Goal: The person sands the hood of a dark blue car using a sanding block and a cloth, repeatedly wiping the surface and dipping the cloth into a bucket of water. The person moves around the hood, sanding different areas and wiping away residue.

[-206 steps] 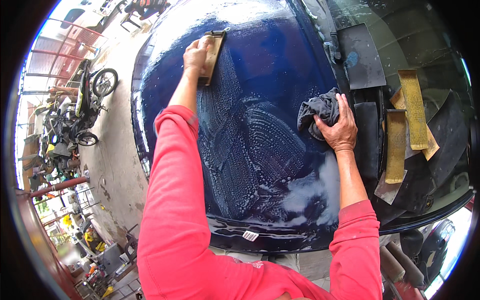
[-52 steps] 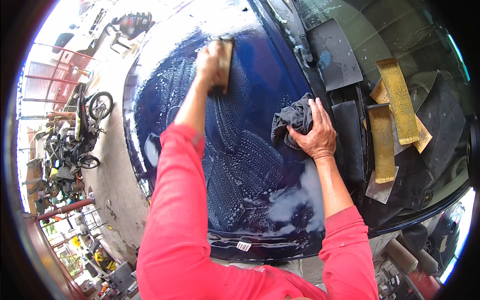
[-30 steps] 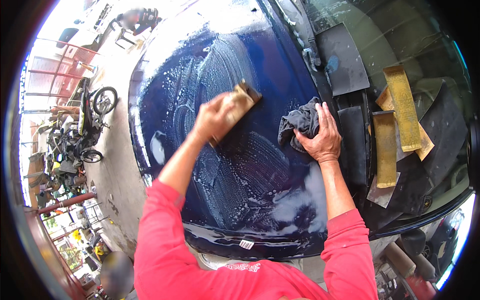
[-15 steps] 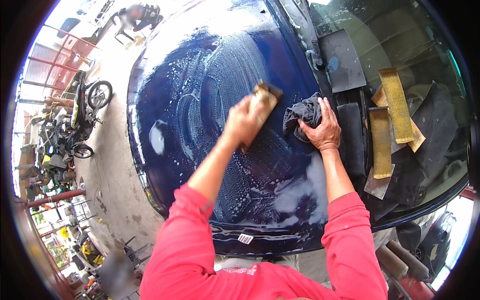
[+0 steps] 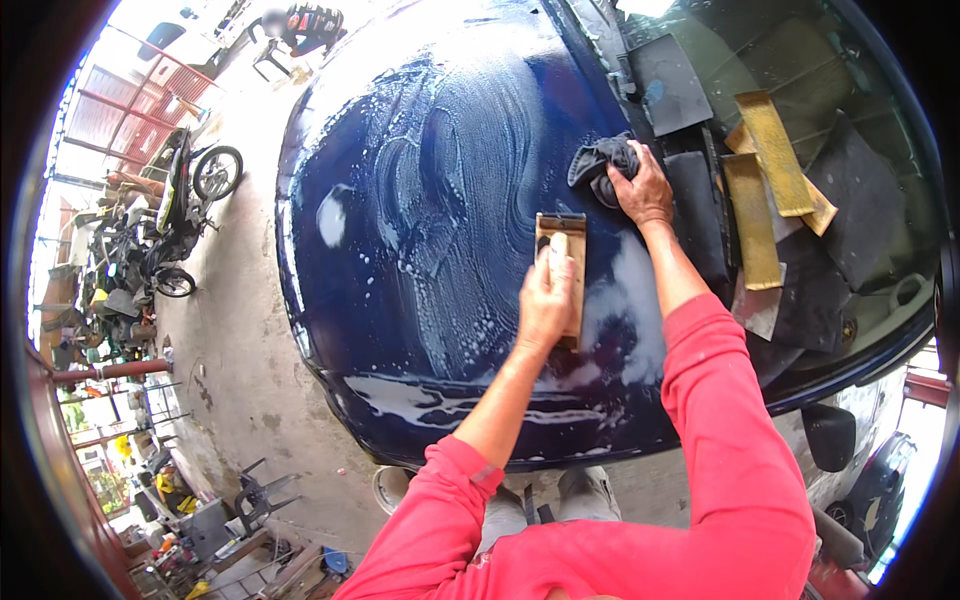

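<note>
A dark blue car hood lies in front of me, wet with foamy, curved streaks. My left hand is closed around the handle of a long wooden sanding block, which lies on the hood's right half, roughly lengthwise to my arm. Its underside is hidden. Farther out and to the right, my right hand grips a bunched dark grey cloth on the hood, close to the windshield edge. Milky liquid spreads over the paint just right of the block.
On the windshield at right lie yellow sandpaper strips and black sheets. A side mirror juts out at lower right. A motorcycle stands left beside piled parts. Another person sits at far left.
My left hand has drawn the sanding block right and nearer, turning it from slanted to almost straight. The whole view has shifted; my right hand still holds the cloth near the windshield.
</note>
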A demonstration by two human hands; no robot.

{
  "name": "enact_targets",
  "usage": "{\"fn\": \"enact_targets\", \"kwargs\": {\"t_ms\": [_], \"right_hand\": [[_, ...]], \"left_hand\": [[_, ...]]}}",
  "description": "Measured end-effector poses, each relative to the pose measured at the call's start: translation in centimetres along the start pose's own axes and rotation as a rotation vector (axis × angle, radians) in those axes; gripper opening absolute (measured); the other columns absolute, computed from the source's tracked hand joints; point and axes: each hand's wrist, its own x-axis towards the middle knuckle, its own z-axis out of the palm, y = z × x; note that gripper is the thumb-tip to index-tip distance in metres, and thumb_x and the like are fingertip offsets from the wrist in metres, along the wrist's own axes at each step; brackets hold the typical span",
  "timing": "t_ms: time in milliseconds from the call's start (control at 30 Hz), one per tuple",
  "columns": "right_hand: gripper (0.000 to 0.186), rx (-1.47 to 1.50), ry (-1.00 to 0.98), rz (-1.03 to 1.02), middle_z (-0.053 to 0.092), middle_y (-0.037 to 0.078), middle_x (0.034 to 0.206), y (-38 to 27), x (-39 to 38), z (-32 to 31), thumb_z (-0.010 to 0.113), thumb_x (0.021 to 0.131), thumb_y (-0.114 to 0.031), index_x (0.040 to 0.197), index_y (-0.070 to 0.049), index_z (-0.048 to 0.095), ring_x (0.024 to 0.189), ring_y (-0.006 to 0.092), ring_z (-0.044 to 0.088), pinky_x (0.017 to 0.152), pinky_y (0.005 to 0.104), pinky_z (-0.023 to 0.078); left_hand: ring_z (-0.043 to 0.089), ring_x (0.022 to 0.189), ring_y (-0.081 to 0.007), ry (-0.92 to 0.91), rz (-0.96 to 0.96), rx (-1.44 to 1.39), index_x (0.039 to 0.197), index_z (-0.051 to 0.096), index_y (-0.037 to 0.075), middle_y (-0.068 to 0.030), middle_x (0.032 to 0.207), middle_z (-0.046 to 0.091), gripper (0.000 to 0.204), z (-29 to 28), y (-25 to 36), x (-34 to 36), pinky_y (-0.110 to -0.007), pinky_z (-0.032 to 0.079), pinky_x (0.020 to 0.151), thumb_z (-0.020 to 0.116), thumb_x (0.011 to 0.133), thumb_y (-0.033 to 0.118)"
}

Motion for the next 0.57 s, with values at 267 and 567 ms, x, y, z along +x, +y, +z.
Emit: {"fn": "enact_targets", "kwargs": {"t_ms": [267, 567], "right_hand": [[0.078, 0.814, -0.139, -0.212, 0.075, 0.024, 0.134, -13.2, -10.1, -4.7, 0.085, 0.089, -0.061, 0.136, -0.001, 0.071, 0.123, 0.0357, 0.073, 0.107, 0.0448, 0.057], [0.111, 0.311, -0.448, 0.24, 0.043, 0.022, 0.167, -17.0, -22.9, -10.0, 0.088, 0.085, -0.063, 0.166, -0.003, 0.04, 0.136, 0.0386, 0.062, 0.119, 0.0504, 0.047]], "left_hand": [[0.064, 0.127, -0.0332, 0.221, 0.04, -0.951, 0.172, 0.035, 0.015, -0.0171, 0.159, 0.052, 0.078, -7.1, 3.9, -4.1, -0.05, 0.055, 0.11, 0.054, 0.112, 0.062], [0.072, 0.112, -0.0317, 0.511, 0.224, 0.409, 0.153, 0.062, 0.019, -0.0104, 0.131, 0.073, 0.057, -19.7, -8.2, -1.0, -0.046, 0.058, 0.103, 0.083, 0.1, 0.027]]}}
